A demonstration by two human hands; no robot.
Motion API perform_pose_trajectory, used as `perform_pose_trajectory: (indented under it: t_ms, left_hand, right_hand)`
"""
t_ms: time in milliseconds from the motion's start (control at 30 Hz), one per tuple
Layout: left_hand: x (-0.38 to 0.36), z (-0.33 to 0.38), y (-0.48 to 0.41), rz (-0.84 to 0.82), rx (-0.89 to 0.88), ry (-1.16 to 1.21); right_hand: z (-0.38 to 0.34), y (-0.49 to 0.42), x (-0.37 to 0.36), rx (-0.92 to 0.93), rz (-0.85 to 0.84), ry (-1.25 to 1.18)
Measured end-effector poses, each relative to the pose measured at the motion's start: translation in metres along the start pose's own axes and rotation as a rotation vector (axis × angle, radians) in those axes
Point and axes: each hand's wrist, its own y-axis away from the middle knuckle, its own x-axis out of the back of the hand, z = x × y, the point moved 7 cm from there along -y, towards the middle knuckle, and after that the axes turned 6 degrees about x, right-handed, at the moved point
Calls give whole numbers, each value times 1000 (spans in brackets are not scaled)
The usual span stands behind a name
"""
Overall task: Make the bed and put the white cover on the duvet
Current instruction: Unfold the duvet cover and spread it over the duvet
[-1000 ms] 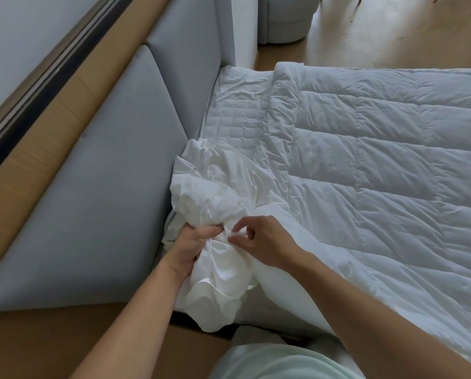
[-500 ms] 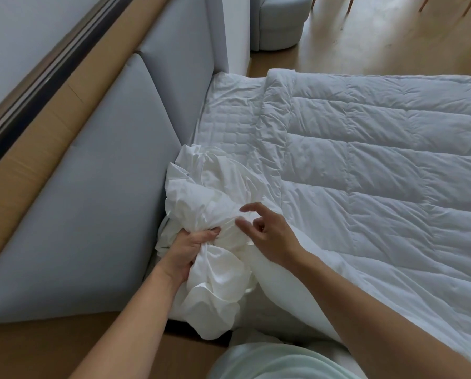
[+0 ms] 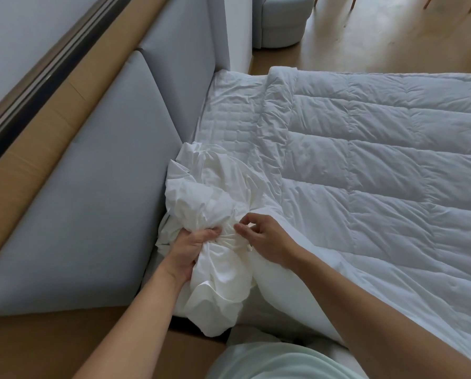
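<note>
A bed (image 3: 230, 119) with a pale grey padded headboard (image 3: 92, 214) fills the view. The left hand's (image 3: 190, 250) fingers (image 3: 208, 233) clench the bunched white fabric cover (image 3: 215, 192) at the bed's near corner, against the headboard. The right hand's (image 3: 268, 243) fingers (image 3: 254, 218) curl against the cover; whether they grip it is unclear. The white quilted duvet (image 3: 379, 173) lies spread out just beside.

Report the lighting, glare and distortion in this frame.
Head view: soft, even light, with only gentle shadows in the duvet quilting; glare sheens the wood floor; the wide-angle lens slants the headboard and rail steeply; the cover gripped by the left hand is bright, its folds readable; no evident motion blur.
</note>
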Motion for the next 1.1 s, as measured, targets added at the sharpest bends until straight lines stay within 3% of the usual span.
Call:
perform_pose_trajectory:
  t_ms: [467,600,833,967,1100]
  left_hand:
    - [13,-22,3,-90,52,-15]
    - [16,-20,2,-36,33,-72]
    - [19,-4,3,62,5,-156]
    - [27,-2,5,38,47,-139]
    - [37,-4,9,-7,37,-70]
  right_hand:
    - [-2,1,-14,-31,-114,146]
    - [1,4,-10,-26,-94,231]
    - [18,10,22,-79,-471,601]
    - [4,4,68,-87,-391,365]
    - [-8,-13,87,-76,-181,209]
